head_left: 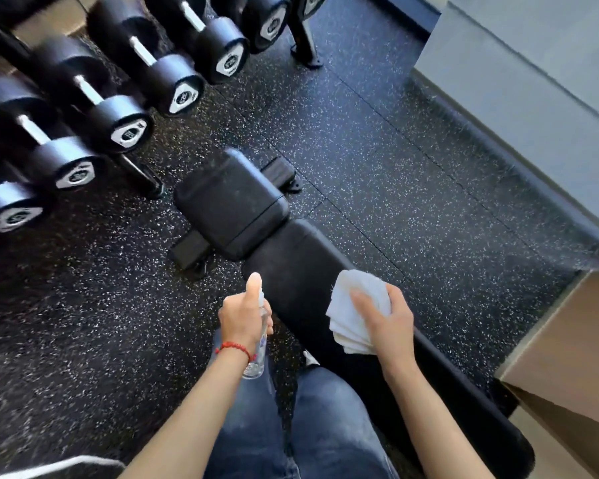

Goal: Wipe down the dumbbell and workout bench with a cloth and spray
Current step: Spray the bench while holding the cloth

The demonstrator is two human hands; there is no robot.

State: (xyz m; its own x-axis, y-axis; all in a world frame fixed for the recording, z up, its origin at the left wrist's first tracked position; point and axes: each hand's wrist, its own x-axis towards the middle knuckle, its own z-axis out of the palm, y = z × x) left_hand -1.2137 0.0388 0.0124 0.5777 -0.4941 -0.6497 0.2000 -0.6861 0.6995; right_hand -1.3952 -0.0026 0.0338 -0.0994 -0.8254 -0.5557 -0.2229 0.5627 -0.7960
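Note:
A black padded workout bench (291,257) runs from the middle of the view down to the lower right, its seat pad (230,202) at the far end. My left hand (244,314) grips a clear spray bottle (258,354), thumb on top, at the bench's left edge. Over the long pad, my right hand (386,316) holds a folded white cloth (351,314). Black dumbbells (118,108) with chrome handles lie in a row on a rack at the upper left.
The floor (412,160) is dark speckled rubber. A grey wall with a dark baseboard (533,98) runs along the right. A tan box-like unit (567,357) stands at the lower right beside the bench. My legs in blue jeans (312,426) are at the bottom.

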